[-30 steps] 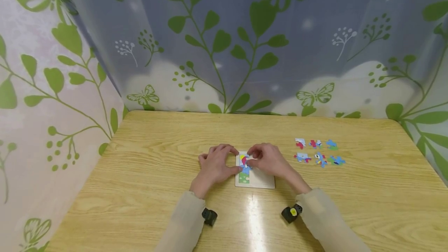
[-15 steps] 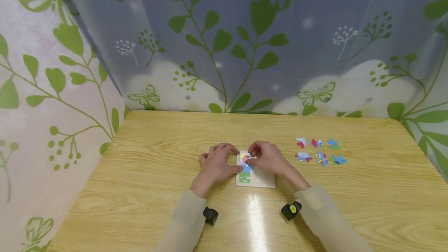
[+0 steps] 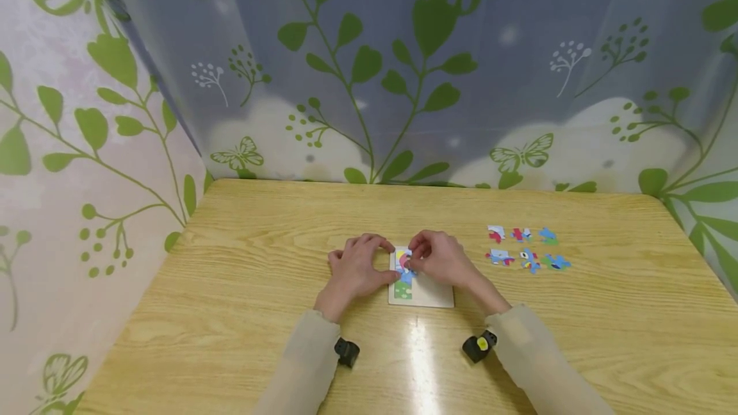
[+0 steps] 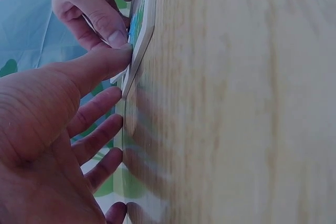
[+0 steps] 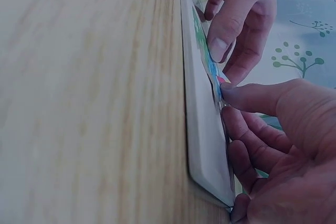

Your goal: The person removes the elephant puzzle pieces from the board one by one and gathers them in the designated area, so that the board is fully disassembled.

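A pale puzzle board (image 3: 432,294) lies mid-table, its left column filled with joined pieces showing green, blue, pink and yellow. Spread at the board's left side, my left hand (image 3: 359,272) rests its thumb on the filled pieces and an index fingertip near the upper left corner. My right hand (image 3: 442,260) bends over the board's top, thumb and index finger pinching a puzzle piece at the edge of the filled column. In the right wrist view, the right thumb (image 5: 247,97) touches a pink-and-blue edge there; the fingers hide most of that piece.
Several loose puzzle pieces lie in two rows to the right, including a red-and-white piece (image 3: 496,234) and a blue-green piece (image 3: 557,262). The wooden table (image 3: 230,274) meets a patterned curtain (image 3: 369,69) behind.
Both hands stay almost in place over the board. The view shifts slightly; the loose pieces lie as before.
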A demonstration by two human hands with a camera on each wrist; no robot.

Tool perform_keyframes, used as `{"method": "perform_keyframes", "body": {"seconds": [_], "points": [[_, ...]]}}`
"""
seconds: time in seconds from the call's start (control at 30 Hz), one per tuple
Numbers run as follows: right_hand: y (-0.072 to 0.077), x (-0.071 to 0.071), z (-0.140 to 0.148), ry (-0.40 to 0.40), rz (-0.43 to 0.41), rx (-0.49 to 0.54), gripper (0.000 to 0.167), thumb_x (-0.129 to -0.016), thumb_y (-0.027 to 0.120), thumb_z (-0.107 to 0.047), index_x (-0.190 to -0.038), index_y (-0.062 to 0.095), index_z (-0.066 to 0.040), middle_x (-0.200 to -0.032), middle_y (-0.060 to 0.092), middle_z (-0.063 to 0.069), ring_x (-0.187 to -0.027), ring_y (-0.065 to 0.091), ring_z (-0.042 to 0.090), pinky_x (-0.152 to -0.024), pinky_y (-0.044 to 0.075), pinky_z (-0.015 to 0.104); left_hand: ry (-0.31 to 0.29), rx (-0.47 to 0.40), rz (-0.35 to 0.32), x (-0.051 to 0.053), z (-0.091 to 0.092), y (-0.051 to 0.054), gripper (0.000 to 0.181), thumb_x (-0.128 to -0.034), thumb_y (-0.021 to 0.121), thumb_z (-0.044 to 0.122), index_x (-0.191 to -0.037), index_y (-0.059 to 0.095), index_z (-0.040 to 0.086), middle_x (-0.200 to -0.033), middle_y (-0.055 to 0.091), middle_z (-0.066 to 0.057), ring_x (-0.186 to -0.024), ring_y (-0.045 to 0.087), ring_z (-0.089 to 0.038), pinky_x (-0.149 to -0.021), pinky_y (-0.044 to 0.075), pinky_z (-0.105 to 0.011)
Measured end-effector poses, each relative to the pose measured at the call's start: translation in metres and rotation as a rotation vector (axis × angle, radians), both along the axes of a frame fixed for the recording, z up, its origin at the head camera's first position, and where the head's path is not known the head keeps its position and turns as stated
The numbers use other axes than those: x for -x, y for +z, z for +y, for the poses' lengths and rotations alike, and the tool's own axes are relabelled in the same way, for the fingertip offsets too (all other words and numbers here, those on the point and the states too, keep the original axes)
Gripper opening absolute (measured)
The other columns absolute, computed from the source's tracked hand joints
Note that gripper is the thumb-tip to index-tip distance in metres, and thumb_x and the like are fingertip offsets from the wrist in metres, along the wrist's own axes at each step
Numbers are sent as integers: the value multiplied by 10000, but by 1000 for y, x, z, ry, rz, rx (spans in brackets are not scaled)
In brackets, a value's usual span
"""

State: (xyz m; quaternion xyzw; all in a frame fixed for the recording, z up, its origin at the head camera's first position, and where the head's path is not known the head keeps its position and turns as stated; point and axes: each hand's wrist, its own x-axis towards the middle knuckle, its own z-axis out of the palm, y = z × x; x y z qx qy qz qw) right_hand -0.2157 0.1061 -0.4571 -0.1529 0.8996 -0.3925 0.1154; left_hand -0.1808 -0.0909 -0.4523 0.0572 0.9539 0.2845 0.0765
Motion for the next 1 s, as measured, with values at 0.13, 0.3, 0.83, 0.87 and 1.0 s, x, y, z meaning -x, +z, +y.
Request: {"method": "perform_keyframes", "body": {"seconds": [0.13,0.3,0.83,0.87,1.0], "points": [[-1,1,-1,4,18,-4,228,-852,810,-138,-1029,692,-54,-869,701,39,-762,608,139,-710,474,284,2,-1,-1,0,0,0,398,-869,799,433,-1214,666,287,-1480,546,10,-1377,446,-344,-1081,220,-689],[-1,1,-1,12,44,-15,221,-860,807,-167,-1037,722,-65,-848,717,21,-742,616,118,-712,472,286,9,-7,-8,0,1,1,400,-862,807,427,-1209,665,287,-1480,546,7,-1381,439,-343,-1085,211,-687],[-2,3,-3,-35,-32,0,199,-873,785,-185,-1032,716,-87,-864,710,36,-738,593,149,-679,444,283,25,4,-17,2,2,-1,406,-847,822,419,-1202,672,289,-1474,548,14,-1387,440,-333,-1091,221,-688],[-2,4,-3,-37,-35,1,197,-873,783,-183,-1032,716,-89,-866,708,36,-739,592,150,-676,443,282,24,4,-17,2,2,-1,407,-847,822,418,-1202,672,288,-1473,548,14,-1386,440,-332,-1090,220,-688],[-3,4,-2,-41,-45,13,191,-869,772,-170,-1033,713,-91,-872,706,42,-743,591,153,-672,442,283,23,2,-18,2,2,0,408,-846,823,414,-1200,672,281,-1470,548,15,-1386,439,-333,-1090,215,-689]]}}
